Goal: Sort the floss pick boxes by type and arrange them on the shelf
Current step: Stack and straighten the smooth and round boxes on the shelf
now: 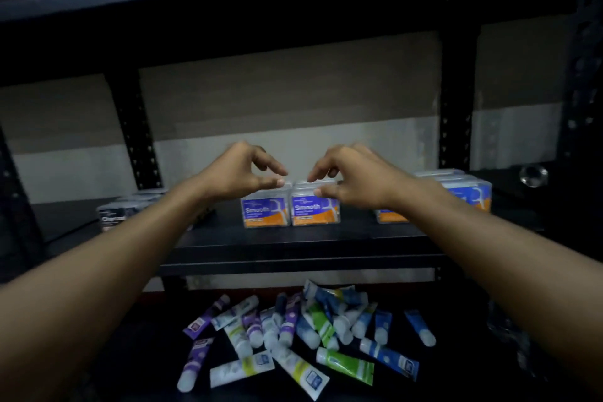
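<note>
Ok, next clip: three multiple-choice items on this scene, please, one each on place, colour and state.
1. The scattered colourful plastic tubes lie: A on the topmost board; B below the black metal shelf; C in a hand.
2. The two middle clear plastic floss pick boxes have labels: A blue and orange; B red and white; C green.
3. Those two boxes are: A stacked; B tipped over; C upright, side by side.
Key: B, tubes show under the shelf; A, labels show it; C, both stand, fronts forward.
</note>
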